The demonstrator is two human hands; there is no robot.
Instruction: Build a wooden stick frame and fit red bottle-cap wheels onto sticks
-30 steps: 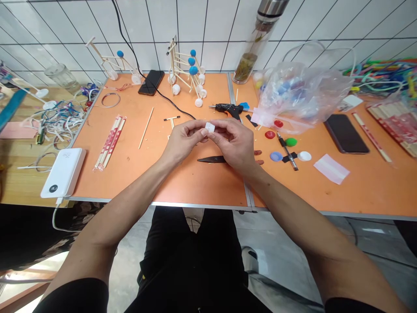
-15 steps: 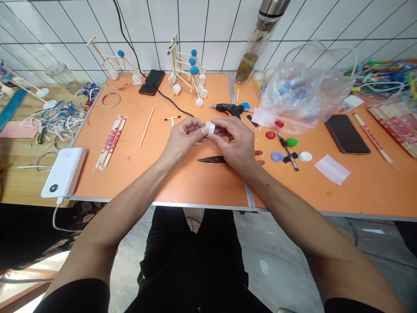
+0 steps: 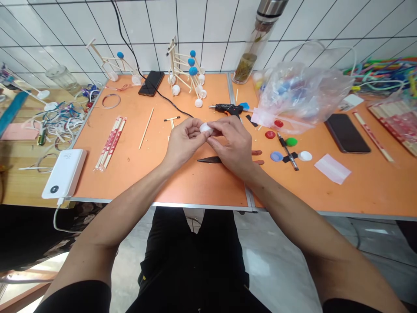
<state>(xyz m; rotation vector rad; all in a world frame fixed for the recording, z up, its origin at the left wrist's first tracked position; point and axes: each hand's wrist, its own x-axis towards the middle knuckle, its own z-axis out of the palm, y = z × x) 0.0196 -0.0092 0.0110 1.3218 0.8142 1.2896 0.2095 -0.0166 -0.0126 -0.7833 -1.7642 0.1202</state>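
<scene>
Between my fingertips, above the middle of the orange table (image 3: 182, 182), is a small white bottle cap (image 3: 205, 128). My left hand (image 3: 184, 139) pinches it from the left, and my right hand (image 3: 232, 138) grips its right side. Below my right hand lie pliers (image 3: 210, 160), their dark jaws pointing left and reddish handles partly hidden. Behind that hand rests a black glue gun (image 3: 226, 108). A small stick piece with a black crossbar (image 3: 171, 119) lies just beyond my left hand.
Stick models with blue balls (image 3: 192, 70) stand near the tiled wall. Wrapped chopsticks (image 3: 111, 143) and a white power bank (image 3: 64, 173) are on the left. To the right are coloured caps (image 3: 291, 142), a pen (image 3: 288, 152), a phone (image 3: 348, 134) and a plastic bag (image 3: 302, 91).
The white bottle cap has been turned between my fingers, so its round face now shows more. Both hands stay in nearly the same place.
</scene>
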